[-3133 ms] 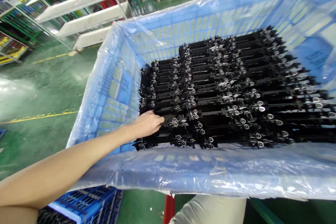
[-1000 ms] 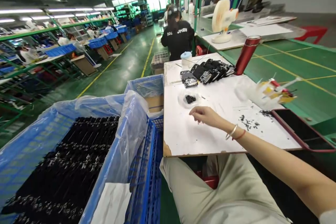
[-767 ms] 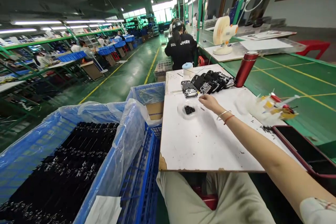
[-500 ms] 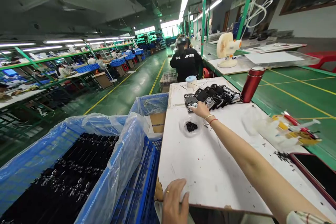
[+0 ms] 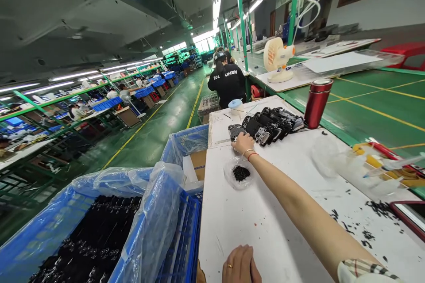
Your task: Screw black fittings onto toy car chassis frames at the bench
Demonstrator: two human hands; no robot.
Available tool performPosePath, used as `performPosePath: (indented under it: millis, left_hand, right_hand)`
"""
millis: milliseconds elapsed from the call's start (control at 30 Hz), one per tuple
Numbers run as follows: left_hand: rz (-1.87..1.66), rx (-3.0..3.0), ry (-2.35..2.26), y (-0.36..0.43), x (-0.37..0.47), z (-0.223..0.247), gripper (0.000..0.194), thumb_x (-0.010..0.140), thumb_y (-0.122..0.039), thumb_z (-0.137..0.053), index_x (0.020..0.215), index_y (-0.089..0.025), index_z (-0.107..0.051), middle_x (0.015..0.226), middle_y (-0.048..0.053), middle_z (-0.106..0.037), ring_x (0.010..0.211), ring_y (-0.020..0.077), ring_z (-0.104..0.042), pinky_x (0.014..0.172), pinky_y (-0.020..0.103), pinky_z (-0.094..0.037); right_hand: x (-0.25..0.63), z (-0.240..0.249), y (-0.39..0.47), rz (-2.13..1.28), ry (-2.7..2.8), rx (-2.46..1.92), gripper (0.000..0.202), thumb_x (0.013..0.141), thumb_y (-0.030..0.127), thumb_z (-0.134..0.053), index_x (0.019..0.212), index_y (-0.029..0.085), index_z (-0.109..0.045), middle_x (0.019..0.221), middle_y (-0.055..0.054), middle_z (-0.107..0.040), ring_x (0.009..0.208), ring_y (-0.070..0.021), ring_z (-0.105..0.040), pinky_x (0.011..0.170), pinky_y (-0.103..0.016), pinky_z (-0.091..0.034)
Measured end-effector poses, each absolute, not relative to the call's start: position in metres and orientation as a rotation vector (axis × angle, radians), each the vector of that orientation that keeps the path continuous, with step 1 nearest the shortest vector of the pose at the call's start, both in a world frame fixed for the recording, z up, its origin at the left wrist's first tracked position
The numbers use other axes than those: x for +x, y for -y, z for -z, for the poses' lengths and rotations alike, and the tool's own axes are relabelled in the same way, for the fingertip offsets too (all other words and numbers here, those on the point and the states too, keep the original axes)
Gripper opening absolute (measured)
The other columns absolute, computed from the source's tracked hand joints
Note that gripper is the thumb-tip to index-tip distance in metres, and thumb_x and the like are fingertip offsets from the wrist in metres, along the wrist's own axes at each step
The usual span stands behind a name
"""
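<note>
My right hand reaches across the table, its fingers closed on the near end of a flat black part with metal pieces, leftmost in a row. The other black and silver parts lean over one another to its right. Just below that hand, a clear plastic bowl holds a heap of small black pieces. My left hand, with a ring on one finger, rests at the table's near edge. It holds nothing I can see; its fingers lie loosely side by side.
Left of the white tabletop stands a blue crate lined with plastic, holding rows of black parts. A red flask, a fan, a tool tray and scattered black bits lie right. A co-worker sits ahead.
The view has shifted a little. My right hand has drawn slightly nearer on the leftmost black part, covering its near end. My left hand has moved right along the near edge, its fingers closer together.
</note>
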State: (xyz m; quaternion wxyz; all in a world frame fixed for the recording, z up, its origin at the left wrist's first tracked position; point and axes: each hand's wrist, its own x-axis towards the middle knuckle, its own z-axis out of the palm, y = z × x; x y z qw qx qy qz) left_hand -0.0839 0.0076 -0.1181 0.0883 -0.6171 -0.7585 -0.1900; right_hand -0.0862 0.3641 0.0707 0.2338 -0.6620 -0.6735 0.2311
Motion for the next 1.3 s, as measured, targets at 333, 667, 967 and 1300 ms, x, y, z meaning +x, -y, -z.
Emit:
performPosePath:
  millis: [333, 667, 967, 1300]
  left_hand:
    - [1.557, -1.576, 2.200, -0.006, -0.060, 0.034, 0.022, 0.089, -0.021, -0.056, 0.105, -0.024, -0.071, 0.100, 0.008, -0.074, 0.096, 0.0247, -0.067, 0.091, 0.039, -0.048]
    - [3.384, -0.888, 2.706, 0.001, 0.007, -0.029, 0.060, 0.080, -0.062, -0.061, 0.120, -0.018, -0.063, 0.127, 0.014, -0.063, 0.119, 0.0298, -0.057, 0.102, 0.041, -0.043]
    - [3.409, -0.808, 2.867, 0.000, 0.033, -0.048, 0.038, 0.074, -0.037, -0.075, 0.105, -0.017, -0.068, 0.113, 0.010, -0.070, 0.108, 0.0274, -0.062, 0.093, 0.035, -0.046]
    - [3.282, 0.562, 3.056, 0.001, 0.020, -0.045, 0.024, 0.086, -0.036, -0.061, 0.099, -0.017, -0.069, 0.086, 0.006, -0.073, 0.077, 0.0216, -0.070, 0.067, 0.031, -0.056]
  right_hand:
    - [0.001, -0.137, -0.301, -1.414, 1.616, -1.145, 0.045, 0.089, 0.046, -0.046, 0.120, 0.014, -0.053, 0.121, -0.017, -0.060, 0.104, -0.0276, -0.060, 0.082, -0.040, -0.051]
    - [0.151, -0.056, -0.075, -2.478, 0.210, -0.582, 0.045, 0.074, 0.056, -0.067, 0.091, 0.014, -0.069, 0.095, -0.014, -0.072, 0.093, -0.0273, -0.067, 0.085, -0.040, -0.049]
    - [0.170, -0.027, -0.035, -2.378, 0.042, -0.775, 0.026, 0.078, 0.041, -0.067, 0.090, 0.018, -0.068, 0.090, -0.006, -0.073, 0.092, -0.0229, -0.066, 0.090, -0.041, -0.050]
    - [0.247, -0.048, -0.101, -1.514, 0.941, -1.279, 0.037, 0.067, 0.046, -0.077, 0.087, 0.016, -0.067, 0.083, -0.010, -0.072, 0.073, -0.0207, -0.070, 0.070, -0.035, -0.057]
